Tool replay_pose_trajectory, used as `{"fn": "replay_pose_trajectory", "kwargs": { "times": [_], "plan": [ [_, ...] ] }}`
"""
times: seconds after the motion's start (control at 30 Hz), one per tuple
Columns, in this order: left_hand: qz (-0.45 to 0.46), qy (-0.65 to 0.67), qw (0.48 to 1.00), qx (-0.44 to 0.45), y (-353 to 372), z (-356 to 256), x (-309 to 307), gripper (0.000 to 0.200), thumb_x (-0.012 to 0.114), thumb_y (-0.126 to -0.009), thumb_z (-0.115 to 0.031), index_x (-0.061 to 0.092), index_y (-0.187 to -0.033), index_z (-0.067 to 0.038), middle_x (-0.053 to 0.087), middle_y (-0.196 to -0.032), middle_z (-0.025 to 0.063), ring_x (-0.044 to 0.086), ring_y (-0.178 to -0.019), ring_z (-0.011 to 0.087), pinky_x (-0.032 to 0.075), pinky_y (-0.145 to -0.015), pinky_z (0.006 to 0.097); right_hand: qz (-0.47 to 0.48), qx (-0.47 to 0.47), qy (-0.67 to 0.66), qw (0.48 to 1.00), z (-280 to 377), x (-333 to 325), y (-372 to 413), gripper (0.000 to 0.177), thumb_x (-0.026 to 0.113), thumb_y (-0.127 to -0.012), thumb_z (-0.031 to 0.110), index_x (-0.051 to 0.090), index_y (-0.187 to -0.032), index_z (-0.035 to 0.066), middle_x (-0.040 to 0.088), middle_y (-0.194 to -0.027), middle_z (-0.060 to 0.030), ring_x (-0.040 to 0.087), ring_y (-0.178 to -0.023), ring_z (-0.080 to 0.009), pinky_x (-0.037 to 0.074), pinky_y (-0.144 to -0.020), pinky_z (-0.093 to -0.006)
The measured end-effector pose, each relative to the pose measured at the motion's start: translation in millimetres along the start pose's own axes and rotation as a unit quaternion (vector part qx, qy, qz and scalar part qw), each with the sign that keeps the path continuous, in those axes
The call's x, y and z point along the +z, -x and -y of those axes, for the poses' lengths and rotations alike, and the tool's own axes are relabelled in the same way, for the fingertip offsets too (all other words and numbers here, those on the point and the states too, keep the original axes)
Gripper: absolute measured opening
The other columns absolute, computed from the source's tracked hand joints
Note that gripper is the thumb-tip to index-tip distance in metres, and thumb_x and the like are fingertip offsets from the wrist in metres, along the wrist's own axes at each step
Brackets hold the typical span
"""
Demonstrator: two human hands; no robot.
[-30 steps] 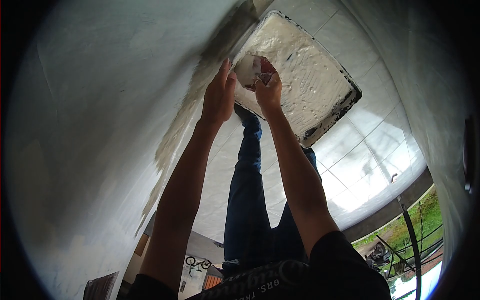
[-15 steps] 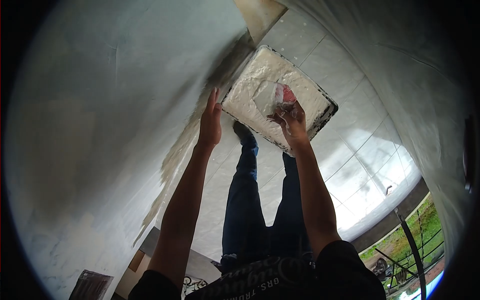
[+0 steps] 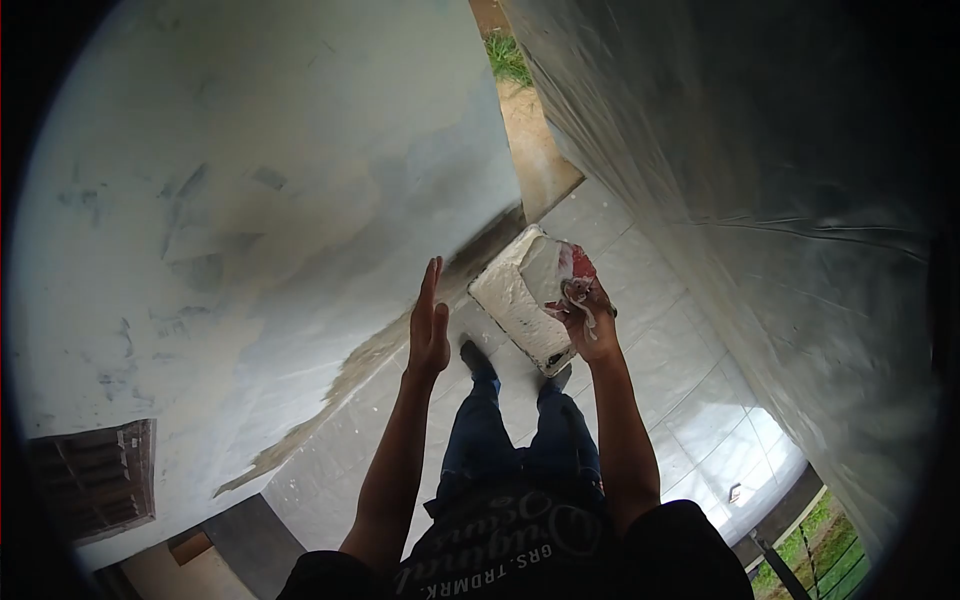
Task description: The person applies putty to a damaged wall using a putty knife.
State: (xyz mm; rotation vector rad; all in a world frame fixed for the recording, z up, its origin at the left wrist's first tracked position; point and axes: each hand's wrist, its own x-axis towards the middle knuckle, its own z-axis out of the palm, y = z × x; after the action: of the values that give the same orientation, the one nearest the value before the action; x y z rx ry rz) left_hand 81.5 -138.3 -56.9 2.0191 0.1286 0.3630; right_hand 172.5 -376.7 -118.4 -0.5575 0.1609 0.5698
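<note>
My right hand (image 3: 588, 318) is wrapped round a red-and-white smeared scraper (image 3: 550, 262) with a broad pale blade. Behind and below it lies a rectangular tray (image 3: 515, 305) of thick off-white paste with dark edges; the hand and scraper cover its right part. White paste clings to my right fingers. On the other side, my left hand (image 3: 430, 330) is raised with fingers stretched out and nothing in it, near the wall (image 3: 330, 220).
The wall has patchy grey and white areas and a vent (image 3: 95, 480) at lower left. A plastic sheet (image 3: 760, 220) hangs on the right. Below are floor tiles (image 3: 640, 290), my legs and feet; a railing (image 3: 785, 570) stands at lower right.
The view has risen and tilted up, so more wall and sheet show and the tray looks smaller. The scraper is lifted nearer to me, above the tray. My left hand remains open.
</note>
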Motion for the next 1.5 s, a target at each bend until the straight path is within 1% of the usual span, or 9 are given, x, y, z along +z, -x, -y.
{"fn": "replay_pose_trajectory", "kwargs": {
  "times": [0.17, 0.37, 0.57, 0.67, 0.77, 1.23, 1.37, 1.47, 1.5],
  "plan": [
    [-0.076, -0.002, 0.995, 0.058, -3.3, -57.0, -35.5, 0.079, 0.032, -0.1, -0.056, 0.019, -0.155, 0.0, 0.032, -0.156, 0.0242, 0.027, -0.147, 0.0377, 0.018, -0.119, 0.0489, 0.087, 0.007, 0.061, 0.994, 20.4, 51.7, 14.5, 0.045, 0.061, -0.09, 0.004, 0.048, -0.134, 0.007, 0.064, -0.11, -0.0058, 0.07, -0.088, -0.0235, 0.055, -0.068, -0.0313],
    [-0.14, -0.036, 0.983, 0.11, -1.1, -99.5, -85.7, 0.078, 0.03, -0.101, -0.056, 0.019, -0.155, -0.001, 0.032, -0.156, 0.0246, 0.027, -0.147, 0.0386, 0.018, -0.119, 0.0497, 0.124, -0.042, 0.077, 0.988, 14.9, 106.9, 35.7, 0.03, 0.06, -0.09, 0.001, 0.055, -0.119, 0.003, 0.063, -0.107, -0.0081, 0.069, -0.09, -0.0211, 0.06, -0.083, -0.0397],
    [-0.146, -0.031, 0.97, 0.193, 9.3, -131.9, -159.0, 0.072, 0.034, -0.101, -0.044, 0.02, -0.153, 0.003, 0.031, -0.156, 0.025, 0.027, -0.147, 0.0383, 0.014, -0.12, 0.0492, 0.153, -0.06, 0.06, 0.985, -16.2, 165.9, 51.8, 0.024, 0.056, -0.09, -0.002, 0.056, -0.113, 0.003, 0.063, -0.105, -0.008, 0.069, -0.09, -0.0206, 0.062, -0.084, -0.0396],
    [-0.159, -0.061, 0.955, 0.244, 15.7, -138.4, -207.4, 0.069, 0.036, -0.101, -0.04, 0.02, -0.154, 0.002, 0.031, -0.157, 0.0228, 0.028, -0.147, 0.0361, 0.012, -0.12, 0.0497, 0.168, -0.074, 0.057, 0.981, -42.1, 203.3, 51.1, 0.041, 0.058, -0.089, -0.001, 0.051, -0.13, 0.0, 0.063, -0.115, -0.011, 0.068, -0.1, -0.0252, 0.061, -0.086, -0.0407],
    [-0.158, -0.093, 0.946, 0.267, 18.2, -143.1, -248.8, 0.069, 0.037, -0.101, -0.038, 0.02, -0.154, 0.001, 0.031, -0.157, 0.0217, 0.028, -0.147, 0.0346, 0.012, -0.12, 0.0497, 0.201, -0.097, 0.054, 0.973, -60.9, 237.6, 47.0, 0.04, 0.058, -0.09, 0.001, 0.051, -0.129, 0.001, 0.063, -0.114, -0.0109, 0.068, -0.1, -0.0241, 0.061, -0.086, -0.0397],
    [-0.15, -0.164, 0.889, 0.401, -47.8, -205.7, -309.7, 0.073, 0.042, -0.098, -0.044, 0.024, -0.154, 0.0, 0.034, -0.156, 0.018, 0.03, -0.146, 0.0347, 0.013, -0.121, 0.0507, 0.188, -0.282, 0.058, 0.939, -47.4, 389.3, 49.9, 0.03, 0.059, -0.09, -0.002, 0.058, -0.12, -0.001, 0.065, -0.11, -0.01, 0.068, -0.096, -0.0207, 0.061, -0.087, -0.0396],
    [-0.193, -0.219, 0.86, 0.418, -71.0, -214.0, -326.8, 0.072, 0.043, -0.096, -0.043, 0.03, -0.152, 0.0, 0.038, -0.155, 0.0172, 0.03, -0.146, 0.035, 0.012, -0.12, 0.0537, 0.163, -0.398, 0.154, 0.89, -23.9, 427.7, 23.4, 0.027, 0.062, -0.091, -0.002, 0.059, -0.118, -0.002, 0.066, -0.109, -0.0092, 0.066, -0.095, -0.0165, 0.058, -0.087, -0.0343],
    [-0.224, -0.273, 0.834, 0.424, -90.4, -213.9, -335.5, 0.069, 0.039, -0.097, -0.043, 0.031, -0.152, -0.002, 0.04, -0.154, 0.0155, 0.03, -0.147, 0.0341, 0.009, -0.12, 0.0549, 0.098, -0.558, 0.267, 0.779, -10.0, 452.4, -10.5, 0.027, 0.061, -0.087, -0.007, 0.06, -0.114, -0.006, 0.067, -0.1, -0.0113, 0.065, -0.092, -0.0186, 0.055, -0.081, -0.0309],
    [-0.243, -0.316, 0.814, 0.422, -96.6, -213.1, -337.9, 0.069, 0.035, -0.098, -0.045, 0.03, -0.152, -0.003, 0.04, -0.154, 0.0157, 0.029, -0.147, 0.0331, 0.007, -0.12, 0.0543, 0.097, -0.558, 0.267, 0.779, -5.1, 460.6, -17.0, 0.027, 0.061, -0.087, -0.007, 0.06, -0.114, -0.006, 0.067, -0.1, -0.0113, 0.065, -0.092, -0.0186, 0.055, -0.081, -0.0309]
  ]
}}
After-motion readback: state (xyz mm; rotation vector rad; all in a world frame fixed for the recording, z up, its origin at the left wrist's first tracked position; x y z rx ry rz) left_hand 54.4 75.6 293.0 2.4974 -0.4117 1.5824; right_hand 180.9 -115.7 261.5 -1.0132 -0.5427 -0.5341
